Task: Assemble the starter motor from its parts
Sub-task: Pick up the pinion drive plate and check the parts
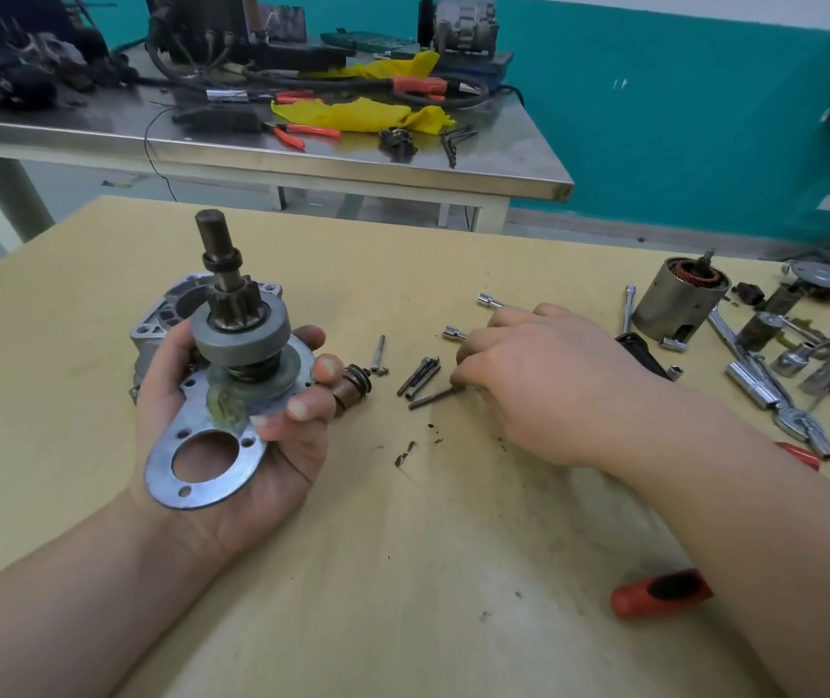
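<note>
A tan counter [403, 571] is filling most of the view, with a steel table [302, 158] standing beyond its far edge. The landmark here is the flat metal plate [191, 445] with its big round hole, lying across the left hand [231, 435].

That left hand is reaching in from the lower left, palm up, forearm slanting across the counter's near corner. Its fingers are curling up around the plate's right edge and the thumb is pressing on the left side, so it is clamping the plate. A grey drum with a toothed gear and a dark shaft [231, 294] is standing upright on the plate's far end. Behind the plate, a grey cast housing [161, 314] is sitting on the counter.

The right hand [544, 380] is stretching in from the lower right, palm down, well to the right of the plate. Its fingertips are pinching together on one end of a dark bolt [435, 397] that is lying on the counter.

Far right of the plate, a metal cylinder with copper windings [680, 304] is standing among scattered sockets and wrenches [775, 375].

Between the plate and the right hand, several long bolts [420, 375] are lying loose. A small brown plunger with a spring [352, 382] is resting just beside the left fingertips.
</note>
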`<action>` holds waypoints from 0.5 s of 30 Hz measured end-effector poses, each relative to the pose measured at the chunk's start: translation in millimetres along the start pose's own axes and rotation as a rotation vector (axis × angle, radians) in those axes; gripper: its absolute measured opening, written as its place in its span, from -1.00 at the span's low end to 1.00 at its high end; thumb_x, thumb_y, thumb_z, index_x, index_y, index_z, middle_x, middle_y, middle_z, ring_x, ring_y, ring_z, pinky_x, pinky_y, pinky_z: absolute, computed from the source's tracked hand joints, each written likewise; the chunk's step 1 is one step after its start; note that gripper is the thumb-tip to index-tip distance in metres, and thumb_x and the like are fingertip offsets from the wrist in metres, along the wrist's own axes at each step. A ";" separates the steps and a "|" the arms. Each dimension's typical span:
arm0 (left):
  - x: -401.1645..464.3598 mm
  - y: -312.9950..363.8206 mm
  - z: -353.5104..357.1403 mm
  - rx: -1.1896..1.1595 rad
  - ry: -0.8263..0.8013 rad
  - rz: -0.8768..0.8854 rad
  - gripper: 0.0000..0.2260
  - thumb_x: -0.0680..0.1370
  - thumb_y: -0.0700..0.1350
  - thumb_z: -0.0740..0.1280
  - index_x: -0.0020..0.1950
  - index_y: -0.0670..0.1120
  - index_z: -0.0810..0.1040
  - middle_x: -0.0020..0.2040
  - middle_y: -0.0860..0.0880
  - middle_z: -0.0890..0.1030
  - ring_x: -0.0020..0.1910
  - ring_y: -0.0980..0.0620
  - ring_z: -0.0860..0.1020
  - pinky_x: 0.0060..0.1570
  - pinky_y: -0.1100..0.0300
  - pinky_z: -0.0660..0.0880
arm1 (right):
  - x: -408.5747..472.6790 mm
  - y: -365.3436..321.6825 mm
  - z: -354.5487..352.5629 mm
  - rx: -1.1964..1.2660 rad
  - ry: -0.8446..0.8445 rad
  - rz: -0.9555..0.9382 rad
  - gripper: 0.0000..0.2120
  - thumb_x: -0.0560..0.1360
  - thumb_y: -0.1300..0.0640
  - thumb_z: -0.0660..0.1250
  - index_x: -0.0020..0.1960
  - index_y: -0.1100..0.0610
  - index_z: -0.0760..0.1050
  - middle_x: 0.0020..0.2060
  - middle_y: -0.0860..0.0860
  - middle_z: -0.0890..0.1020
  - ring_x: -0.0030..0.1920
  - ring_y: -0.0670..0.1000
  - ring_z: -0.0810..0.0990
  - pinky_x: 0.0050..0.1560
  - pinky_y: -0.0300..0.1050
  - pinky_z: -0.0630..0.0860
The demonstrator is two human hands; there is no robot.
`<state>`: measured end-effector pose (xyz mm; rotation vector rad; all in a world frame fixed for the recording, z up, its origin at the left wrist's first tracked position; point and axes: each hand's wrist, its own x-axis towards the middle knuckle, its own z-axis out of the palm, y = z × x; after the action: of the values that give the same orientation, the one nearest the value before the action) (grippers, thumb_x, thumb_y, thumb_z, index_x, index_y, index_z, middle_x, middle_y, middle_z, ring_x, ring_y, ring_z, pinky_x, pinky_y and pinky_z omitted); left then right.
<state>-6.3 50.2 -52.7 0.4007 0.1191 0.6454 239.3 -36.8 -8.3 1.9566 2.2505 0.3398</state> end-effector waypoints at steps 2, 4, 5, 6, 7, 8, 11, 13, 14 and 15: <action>-1.4 4.7 -6.7 -0.076 -0.029 -0.039 -0.54 0.53 0.10 0.42 0.15 -0.29 0.58 -0.10 -0.27 0.57 -0.38 -0.11 0.59 -0.47 0.22 0.60 | 3.6 -7.4 -2.0 0.000 0.054 -0.001 -0.66 0.62 0.17 0.20 0.29 -0.13 0.55 0.17 -0.17 0.59 0.22 0.02 0.47 0.17 0.04 0.46; -0.1 5.6 -7.9 -0.100 -0.041 -0.067 -0.54 0.56 0.09 0.41 0.16 -0.32 0.60 -0.08 -0.30 0.57 -0.36 -0.16 0.60 -0.44 0.17 0.62 | 10.6 -20.3 -2.7 0.016 0.071 -0.019 -0.62 0.60 0.21 0.19 0.32 -0.10 0.53 0.19 -0.14 0.58 0.22 0.04 0.46 0.17 0.05 0.46; 0.6 5.5 -7.3 -0.096 -0.049 -0.078 -0.54 0.56 0.08 0.42 0.16 -0.33 0.61 -0.07 -0.31 0.57 -0.35 -0.17 0.61 -0.43 0.16 0.63 | 13.7 -26.6 -2.1 0.022 0.059 -0.031 -0.61 0.58 0.24 0.19 0.31 -0.08 0.54 0.18 -0.12 0.58 0.21 0.05 0.47 0.15 0.05 0.46; 1.3 5.3 -7.5 -0.083 -0.065 -0.086 -0.54 0.56 0.08 0.44 0.16 -0.33 0.61 -0.06 -0.31 0.57 -0.34 -0.18 0.61 -0.43 0.15 0.63 | 15.6 -31.4 -1.3 0.025 0.042 -0.038 -0.60 0.56 0.27 0.21 0.28 -0.07 0.56 0.17 -0.11 0.58 0.18 0.06 0.47 0.12 0.04 0.47; 1.2 4.9 -6.9 -0.068 -0.073 -0.086 -0.54 0.55 0.07 0.45 0.16 -0.33 0.61 -0.06 -0.31 0.57 -0.33 -0.18 0.61 -0.42 0.15 0.63 | 16.3 -34.3 -0.4 0.030 0.025 -0.039 -0.60 0.54 0.29 0.21 0.26 -0.05 0.57 0.15 -0.09 0.58 0.17 0.06 0.48 0.10 0.03 0.48; 1.0 5.0 -6.3 -0.061 -0.076 -0.089 -0.54 0.55 0.07 0.46 0.16 -0.32 0.61 -0.06 -0.31 0.57 -0.33 -0.18 0.60 -0.42 0.15 0.63 | 15.2 -35.0 0.1 0.040 0.005 -0.036 -0.60 0.53 0.31 0.21 0.24 -0.04 0.58 0.14 -0.09 0.57 0.16 0.07 0.49 0.10 0.02 0.49; 0.2 6.0 -6.4 -0.047 -0.079 -0.072 -0.55 0.51 0.05 0.51 0.15 -0.32 0.61 -0.07 -0.31 0.57 -0.34 -0.17 0.60 -0.43 0.16 0.63 | 7.7 -30.1 0.4 0.067 -0.048 -0.030 -0.59 0.53 0.32 0.20 0.25 -0.03 0.58 0.13 -0.08 0.56 0.16 0.06 0.50 0.13 0.01 0.51; 0.6 7.0 -7.6 -0.067 -0.101 -0.075 -0.55 0.52 0.04 0.51 0.18 -0.31 0.57 -0.06 -0.32 0.57 -0.33 -0.18 0.61 -0.42 0.14 0.64 | 6.9 -27.3 -2.2 0.090 -0.046 -0.013 -0.57 0.54 0.33 0.17 0.28 0.00 0.57 0.16 -0.07 0.56 0.18 0.06 0.49 0.16 0.04 0.53; 0.9 7.8 -8.9 -0.072 -0.107 -0.074 -0.55 0.56 0.07 0.46 0.19 -0.30 0.55 -0.05 -0.31 0.57 -0.33 -0.18 0.61 -0.41 0.14 0.64 | 9.7 -28.0 -4.4 0.117 -0.027 0.012 -0.56 0.54 0.33 0.17 0.30 0.01 0.56 0.18 -0.06 0.57 0.20 0.07 0.48 0.16 0.05 0.54; 1.1 8.5 -9.7 -0.078 -0.101 -0.068 -0.54 0.60 0.11 0.40 0.20 -0.29 0.54 -0.05 -0.31 0.57 -0.33 -0.17 0.61 -0.40 0.15 0.64 | 14.3 -30.9 -7.1 0.154 0.002 0.040 -0.56 0.54 0.33 0.17 0.32 0.02 0.55 0.20 -0.05 0.57 0.21 0.07 0.48 0.16 0.07 0.56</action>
<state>-12.4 60.3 -58.2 0.3517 0.0111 0.5595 205.8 -27.1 -8.9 2.0775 2.3048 0.1769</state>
